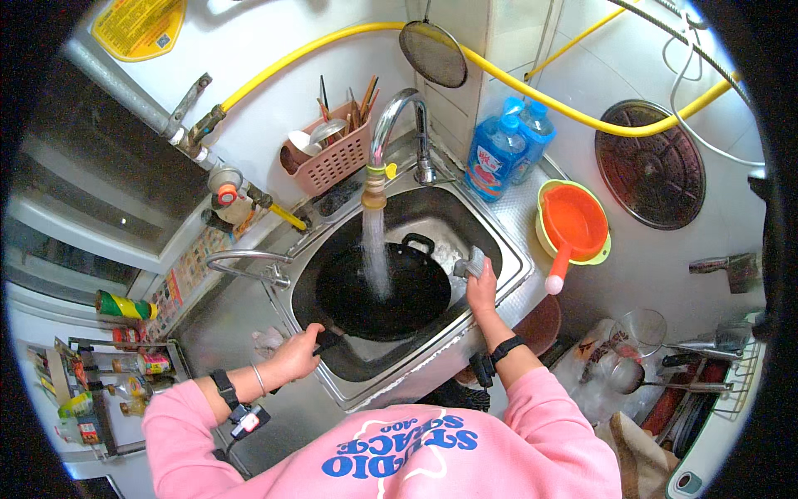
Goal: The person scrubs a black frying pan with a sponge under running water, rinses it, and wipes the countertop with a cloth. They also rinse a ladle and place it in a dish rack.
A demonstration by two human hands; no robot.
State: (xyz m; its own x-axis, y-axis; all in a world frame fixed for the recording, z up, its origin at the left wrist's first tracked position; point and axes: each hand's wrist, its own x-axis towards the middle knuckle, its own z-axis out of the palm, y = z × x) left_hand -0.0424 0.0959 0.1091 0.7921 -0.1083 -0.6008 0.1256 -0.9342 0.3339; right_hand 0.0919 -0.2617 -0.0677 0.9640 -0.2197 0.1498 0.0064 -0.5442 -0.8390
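Note:
A black wok (418,299) sits in the stainless steel sink (517,262), tilted or level I cannot tell. Its small loop handle (419,240) points toward the sink's back corner. My left hand (302,352) is closed around the wok's long dark handle (328,338) at the near left rim. In my right hand (483,287) is a crumpled grey cloth or scouring pad (472,263), held over the sink's right side, apart from the wok. Water (374,249) pours from the curved chrome faucet (399,103) into the wok.
Behind the sink stands a pink utensil basket (333,162). Blue detergent bottles (495,159) and an orange ladle (576,224) in a green bowl (545,227) are to the right. A smaller tap (240,256) arches at the left. A yellow hose (312,47) crosses above.

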